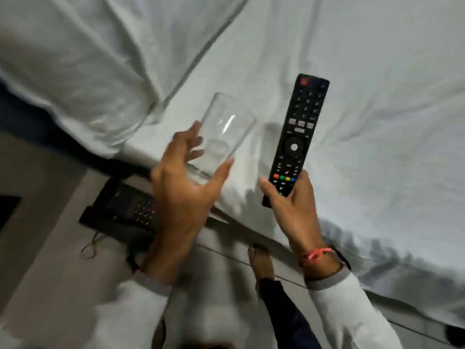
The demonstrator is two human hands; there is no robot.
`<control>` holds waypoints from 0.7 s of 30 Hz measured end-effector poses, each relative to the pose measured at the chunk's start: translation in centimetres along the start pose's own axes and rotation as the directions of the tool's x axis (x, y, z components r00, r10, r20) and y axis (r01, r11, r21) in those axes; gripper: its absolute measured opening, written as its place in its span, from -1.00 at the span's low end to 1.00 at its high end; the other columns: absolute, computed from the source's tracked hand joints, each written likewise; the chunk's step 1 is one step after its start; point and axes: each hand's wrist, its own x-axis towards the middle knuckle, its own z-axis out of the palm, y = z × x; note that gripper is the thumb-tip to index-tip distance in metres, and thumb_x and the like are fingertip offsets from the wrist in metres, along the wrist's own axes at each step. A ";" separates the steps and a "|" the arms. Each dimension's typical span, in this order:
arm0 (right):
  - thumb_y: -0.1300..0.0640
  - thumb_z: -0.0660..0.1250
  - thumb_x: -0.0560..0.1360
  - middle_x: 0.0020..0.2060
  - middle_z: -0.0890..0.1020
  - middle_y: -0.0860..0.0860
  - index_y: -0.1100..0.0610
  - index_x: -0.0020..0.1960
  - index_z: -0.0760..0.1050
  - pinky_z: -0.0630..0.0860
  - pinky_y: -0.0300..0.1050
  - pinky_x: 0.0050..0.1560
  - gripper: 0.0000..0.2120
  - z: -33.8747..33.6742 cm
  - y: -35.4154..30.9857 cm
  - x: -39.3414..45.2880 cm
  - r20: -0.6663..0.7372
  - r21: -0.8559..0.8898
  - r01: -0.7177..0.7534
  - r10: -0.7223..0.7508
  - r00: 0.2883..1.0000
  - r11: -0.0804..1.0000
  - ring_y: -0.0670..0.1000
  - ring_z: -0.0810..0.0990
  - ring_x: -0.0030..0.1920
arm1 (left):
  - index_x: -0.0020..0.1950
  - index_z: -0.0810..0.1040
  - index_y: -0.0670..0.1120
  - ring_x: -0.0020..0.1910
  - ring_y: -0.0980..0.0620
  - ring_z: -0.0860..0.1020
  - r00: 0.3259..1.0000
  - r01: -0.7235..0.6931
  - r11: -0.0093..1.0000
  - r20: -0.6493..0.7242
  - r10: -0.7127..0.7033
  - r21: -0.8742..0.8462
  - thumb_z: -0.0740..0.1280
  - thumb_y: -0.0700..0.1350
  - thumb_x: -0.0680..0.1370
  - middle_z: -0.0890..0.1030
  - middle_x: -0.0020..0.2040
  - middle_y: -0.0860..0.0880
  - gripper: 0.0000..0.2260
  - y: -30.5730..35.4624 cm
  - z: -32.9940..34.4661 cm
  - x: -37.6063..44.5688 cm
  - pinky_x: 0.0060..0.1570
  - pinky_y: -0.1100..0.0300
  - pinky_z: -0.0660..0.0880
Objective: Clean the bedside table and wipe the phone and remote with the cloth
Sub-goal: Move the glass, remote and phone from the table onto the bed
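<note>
My left hand (183,187) grips a clear empty drinking glass (224,132) by its base, tilted over the edge of the bed. My right hand (294,202) holds a black remote (297,137) by its lower end, buttons facing me, above the white sheet. A black desk phone (125,207) with a keypad sits on the bedside table (50,238) at lower left, partly hidden behind my left wrist. No cloth is in view.
The bed with a white sheet (364,122) fills the right and top. A white pillow (75,71) lies at upper left. A thin cord (91,244) trails from the phone. My bare foot (261,260) stands on the tiled floor between table and bed.
</note>
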 end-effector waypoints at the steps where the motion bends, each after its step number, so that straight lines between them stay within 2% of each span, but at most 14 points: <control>1: 0.12 0.47 0.52 -0.17 0.59 -0.12 0.19 0.20 0.42 0.67 -0.18 -0.08 -0.65 -2.6 0.1 2.1 -0.049 -0.009 -0.027 0.027 0.998 1.000 -0.24 0.63 -0.24 | 0.36 0.52 -0.09 0.11 0.05 0.69 0.999 -0.002 0.999 0.034 0.004 -0.042 0.60 0.01 0.41 0.69 0.16 -0.03 -0.43 1.8 4.1 0.9 0.15 0.01 0.65; 2: 0.14 0.45 0.53 -0.17 0.58 -0.12 0.21 0.22 0.40 0.61 -0.34 -0.18 -0.65 -5.0 0.4 3.8 -0.094 -0.026 -0.060 0.058 0.994 0.998 -0.26 0.63 -0.26 | 0.33 0.52 -0.09 0.11 0.05 0.70 0.998 0.000 0.999 0.062 0.003 -0.047 0.59 0.05 0.41 0.70 0.14 -0.04 -0.44 3.1 7.8 1.4 0.14 -0.01 0.66; 3: 0.15 0.43 0.53 -0.15 0.59 -0.10 0.21 0.23 0.38 0.57 -0.38 -0.21 -0.64 -7.1 0.9 5.2 -0.130 -0.041 -0.096 0.090 0.987 0.994 -0.22 0.64 -0.23 | 0.31 0.52 -0.07 0.10 0.05 0.70 0.996 0.008 0.999 0.087 -0.005 -0.031 0.57 0.12 0.40 0.71 0.11 -0.03 -0.43 4.3 11.2 1.6 0.12 -0.03 0.66; 4: 0.15 0.42 0.53 -0.10 0.62 -0.04 0.21 0.25 0.37 0.59 -0.29 -0.14 -0.63 -9.3 1.7 6.5 -0.164 -0.062 -0.140 0.128 0.978 0.988 -0.12 0.66 -0.14 | 0.29 0.53 -0.04 0.08 0.03 0.71 0.993 0.018 1.000 0.113 -0.018 0.001 0.54 0.20 0.40 0.73 0.09 -0.02 -0.43 5.3 14.7 1.8 0.10 -0.05 0.65; 6: 0.15 0.42 0.54 0.11 0.63 0.13 0.23 0.31 0.37 0.58 0.03 0.15 -0.59 -10.9 2.8 7.6 -0.200 -0.118 -0.200 0.174 0.964 0.973 0.15 0.62 0.11 | 0.26 0.53 0.00 0.06 0.00 0.69 0.991 0.032 0.993 0.122 -0.046 0.116 0.46 0.32 0.38 0.73 0.05 0.03 -0.42 5.3 18.6 1.4 0.15 -0.07 0.59; 7: 0.16 0.41 0.54 0.18 0.60 0.18 0.25 0.33 0.37 0.53 0.09 0.24 -0.57 -11.6 3.4 8.1 -0.226 -0.135 -0.225 0.191 0.955 0.965 0.22 0.58 0.19 | 0.25 0.54 0.01 0.07 -0.02 0.66 0.990 0.024 0.980 0.132 -0.051 0.197 0.44 0.35 0.39 0.72 0.05 0.05 -0.42 5.0 20.4 1.0 0.16 -0.05 0.54; 9: 0.17 0.41 0.54 0.23 0.55 0.22 0.30 0.39 0.35 0.45 0.03 0.30 -0.51 -12.3 4.4 8.7 -0.261 -0.137 -0.273 0.231 0.937 0.952 0.26 0.51 0.27 | 0.25 0.54 0.00 0.12 -0.05 0.61 0.986 -0.005 0.937 0.155 -0.053 0.349 0.42 0.35 0.41 0.71 0.07 0.07 -0.42 4.5 23.2 0.1 0.14 -0.03 0.43; 11: 0.14 0.39 0.56 0.34 0.43 0.27 0.35 0.53 0.19 0.32 -0.05 0.34 -0.34 -11.9 4.7 8.8 -0.250 -0.182 -0.318 0.269 0.930 0.930 0.27 0.39 0.37 | 0.24 0.55 -0.02 0.15 -0.06 0.59 0.989 -0.039 0.893 0.146 -0.030 0.448 0.40 0.36 0.42 0.70 0.08 0.06 -0.42 3.9 23.9 -0.2 0.12 -0.04 0.41; 13: 0.09 0.39 0.57 0.45 0.25 0.29 0.38 0.62 -0.08 0.24 0.04 0.47 -0.12 -11.2 4.3 8.3 -0.251 -0.288 -0.344 0.276 0.928 0.894 0.29 0.25 0.46 | 0.26 0.55 -0.01 0.21 -0.06 0.56 0.991 -0.070 0.871 0.134 0.005 0.485 0.34 0.43 0.42 0.66 0.14 0.03 -0.37 3.8 23.2 -0.2 0.11 -0.03 0.40; 14: 0.05 0.40 0.55 0.48 0.18 0.28 0.37 0.63 -0.13 0.23 0.11 0.49 -0.06 -10.8 3.6 7.6 -0.287 -0.361 -0.343 0.247 0.926 0.867 0.30 0.21 0.48 | 0.31 0.53 0.00 0.25 -0.05 0.53 0.992 -0.075 0.872 0.127 0.015 0.483 0.29 0.47 0.43 0.62 0.21 0.02 -0.33 3.9 22.2 0.0 0.13 -0.01 0.38; 15: 0.00 0.43 0.53 0.51 0.15 0.28 0.34 0.64 -0.12 0.22 0.16 0.51 -0.03 -10.5 2.8 6.9 -0.335 -0.430 -0.320 0.180 0.925 0.844 0.31 0.19 0.50 | 0.39 0.48 0.03 0.30 -0.03 0.50 0.993 -0.075 0.881 0.113 0.025 0.467 0.24 0.49 0.45 0.57 0.29 0.01 -0.29 3.9 21.1 0.0 0.16 0.01 0.35; 17: -0.01 0.47 0.51 0.52 0.16 0.30 0.30 0.64 0.00 0.18 0.14 0.54 -0.06 -9.3 1.0 5.3 -0.385 -0.499 -0.154 -0.060 0.921 0.853 0.30 0.19 0.52 | 0.52 0.35 0.07 0.37 -0.02 0.45 0.999 -0.034 0.907 0.031 0.023 0.420 0.13 0.49 0.50 0.49 0.40 0.00 -0.28 3.0 17.3 0.2 0.23 0.01 0.29; 20: 0.09 0.45 0.55 0.46 0.26 0.31 0.28 0.57 0.21 0.20 -0.15 0.58 -0.29 -6.3 -1.1 2.8 -0.334 -0.456 0.279 -0.453 0.827 0.845 0.20 0.24 0.51 | 0.58 0.27 0.05 0.44 -0.05 0.40 0.994 0.047 0.932 -0.108 -0.009 0.360 0.09 0.41 0.57 0.41 0.48 -0.04 -0.32 -0.4 10.4 -1.4 0.37 -0.02 0.29; 21: 0.12 0.42 0.57 0.44 0.30 0.29 0.27 0.54 0.26 0.25 -0.10 0.57 -0.36 -3.8 -1.6 1.9 -0.266 -0.416 0.422 -0.551 0.791 0.806 0.18 0.27 0.51 | 0.59 0.26 0.02 0.47 -0.04 0.38 0.984 0.109 0.935 -0.169 -0.054 0.338 0.10 0.37 0.59 0.39 0.50 -0.06 -0.33 -2.6 7.4 -2.2 0.42 0.03 0.27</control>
